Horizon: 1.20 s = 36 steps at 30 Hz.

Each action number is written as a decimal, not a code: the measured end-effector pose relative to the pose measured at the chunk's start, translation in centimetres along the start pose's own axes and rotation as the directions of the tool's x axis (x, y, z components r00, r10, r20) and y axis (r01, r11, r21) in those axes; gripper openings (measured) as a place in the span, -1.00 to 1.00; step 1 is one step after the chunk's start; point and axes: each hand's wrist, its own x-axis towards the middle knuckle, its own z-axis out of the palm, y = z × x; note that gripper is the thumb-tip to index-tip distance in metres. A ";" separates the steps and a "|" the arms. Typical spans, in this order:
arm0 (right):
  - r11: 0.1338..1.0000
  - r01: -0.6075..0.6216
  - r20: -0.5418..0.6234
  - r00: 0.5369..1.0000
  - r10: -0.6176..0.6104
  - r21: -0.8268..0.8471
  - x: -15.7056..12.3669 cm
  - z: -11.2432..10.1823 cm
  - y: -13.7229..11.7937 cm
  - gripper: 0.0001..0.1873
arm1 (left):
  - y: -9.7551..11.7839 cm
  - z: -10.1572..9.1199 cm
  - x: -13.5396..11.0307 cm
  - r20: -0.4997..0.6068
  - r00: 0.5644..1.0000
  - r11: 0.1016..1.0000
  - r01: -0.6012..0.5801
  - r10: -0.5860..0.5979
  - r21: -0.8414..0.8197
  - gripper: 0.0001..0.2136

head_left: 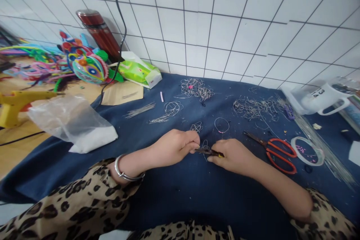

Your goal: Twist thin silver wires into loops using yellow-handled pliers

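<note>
At the middle of the blue cloth, my right hand point(232, 157) is closed around small dark pliers point(206, 151), with a bit of yellow handle showing. Their jaws point left and reach the fingertips of my left hand point(180, 145). Those fingers are pinched on thin wire, most of it hidden at the fingertips. Loose wire loops point(206, 144) lie right behind the pliers. Just beyond my left hand is a small wire coil point(196, 126). A wire ring point(222, 125) with pink beads on it lies farther back, between the hands.
Orange-handled scissors point(281, 153) and a round dish point(294, 146) of pink beads lie right. Wire tangles point(194, 88) and straight wire pieces point(140, 110) lie behind. At left are a plastic bag point(70, 120), a yellow glue gun point(14, 105) and a red flask point(99, 35); a white mug point(323, 99) stands right.
</note>
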 end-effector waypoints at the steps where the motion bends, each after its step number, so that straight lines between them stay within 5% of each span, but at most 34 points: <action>1: 0.998 -0.002 0.033 0.999 0.000 0.058 0.1 -0.1 0.2 -0.74 | 0.0 0.0 0.0 0.004 1.000 1.000 -0.007 0.007 0.011 -0.82; 16: 0.863 -0.160 0.344 0.939 -0.018 0.479 0.3 -2.2 1.2 -0.70 | 0.6 0.2 -0.4 -0.010 0.998 0.997 -0.069 0.069 -0.018 -0.82; 19: 0.905 -0.119 0.273 0.962 0.004 0.408 0.2 -1.6 1.0 -0.71 | 0.4 0.3 -0.1 -0.044 0.999 0.990 0.004 -0.010 -0.143 -0.82; 25: 0.994 -0.098 -0.084 0.991 0.101 0.042 0.1 0.2 -0.2 -0.78 | -0.8 0.4 0.3 -0.038 0.986 0.951 0.145 -0.161 -0.273 -0.83; 31: 0.995 -0.060 -0.021 0.998 0.062 0.082 0.1 0.1 0.2 -0.75 | -0.7 0.0 0.2 -0.040 0.998 0.998 0.055 -0.055 0.008 -0.85; 36: 0.997 -0.063 -0.233 0.971 0.050 -0.047 0.0 0.7 0.4 -0.77 | -0.7 0.0 0.2 -0.043 0.992 0.979 0.114 -0.123 -0.168 -0.84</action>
